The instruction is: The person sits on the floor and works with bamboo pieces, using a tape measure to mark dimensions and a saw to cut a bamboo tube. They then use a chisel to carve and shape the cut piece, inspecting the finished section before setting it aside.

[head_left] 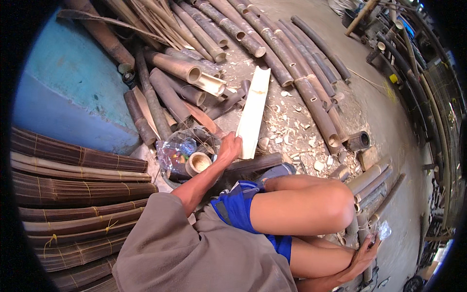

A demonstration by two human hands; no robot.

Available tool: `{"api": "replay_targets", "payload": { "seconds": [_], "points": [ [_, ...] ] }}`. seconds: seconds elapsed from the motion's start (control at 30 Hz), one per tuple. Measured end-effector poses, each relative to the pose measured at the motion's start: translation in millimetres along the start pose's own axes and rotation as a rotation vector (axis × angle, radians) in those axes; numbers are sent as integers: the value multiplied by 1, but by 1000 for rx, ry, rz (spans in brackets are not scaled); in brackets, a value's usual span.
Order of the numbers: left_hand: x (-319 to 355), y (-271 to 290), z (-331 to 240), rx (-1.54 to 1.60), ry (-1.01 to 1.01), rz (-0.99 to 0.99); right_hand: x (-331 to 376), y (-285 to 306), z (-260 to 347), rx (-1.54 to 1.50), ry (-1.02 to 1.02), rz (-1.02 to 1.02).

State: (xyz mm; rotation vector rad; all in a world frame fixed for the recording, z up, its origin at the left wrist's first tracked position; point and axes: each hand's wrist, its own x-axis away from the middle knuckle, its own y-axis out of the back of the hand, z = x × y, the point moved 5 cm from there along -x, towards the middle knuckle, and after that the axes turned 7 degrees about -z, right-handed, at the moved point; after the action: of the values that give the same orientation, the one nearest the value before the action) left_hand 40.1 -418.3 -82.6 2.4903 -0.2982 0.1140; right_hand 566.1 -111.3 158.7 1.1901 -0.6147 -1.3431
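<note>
My left hand (230, 147) is closed at the near left edge of a pale split bamboo half (254, 109), whose hollow side faces up. This half slants away from me over the chip-strewn floor. A flat reddish-brown piece (203, 118) runs up to the same hand from the left; whether the fingers touch it I cannot tell. Out to the right, beyond my bent knee, my right hand (365, 254) has its fingers curled on a clear, shiny piece of plastic (384, 230). What kind of plastic item it is does not show clearly.
Left of my thigh stands a bamboo cup (198, 164) beside a clear plastic bag (172, 155). Bamboo poles (311, 104) lie ahead, with pale chips (287, 127) around them. Cut tubes (170, 65) pile up front left. Bundled dark slat blinds (82, 194) stack at my left.
</note>
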Motion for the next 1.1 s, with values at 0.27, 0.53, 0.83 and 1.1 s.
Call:
{"api": "replay_targets", "payload": {
  "seconds": [0.27,0.53,0.83,1.1],
  "points": [
    [6,-7,-6,616,381,202,13,16,48,63,-161,42],
    [-20,-21,-34,1148,536,517,10,7,11,-12,-213,-46],
    [-50,-84,-4,825,738,667,37,18,-47,-919,-410,-574],
    [-8,-139,-4,435,594,638,220,-32,-165,-114,-910,-422]
  ]
}}
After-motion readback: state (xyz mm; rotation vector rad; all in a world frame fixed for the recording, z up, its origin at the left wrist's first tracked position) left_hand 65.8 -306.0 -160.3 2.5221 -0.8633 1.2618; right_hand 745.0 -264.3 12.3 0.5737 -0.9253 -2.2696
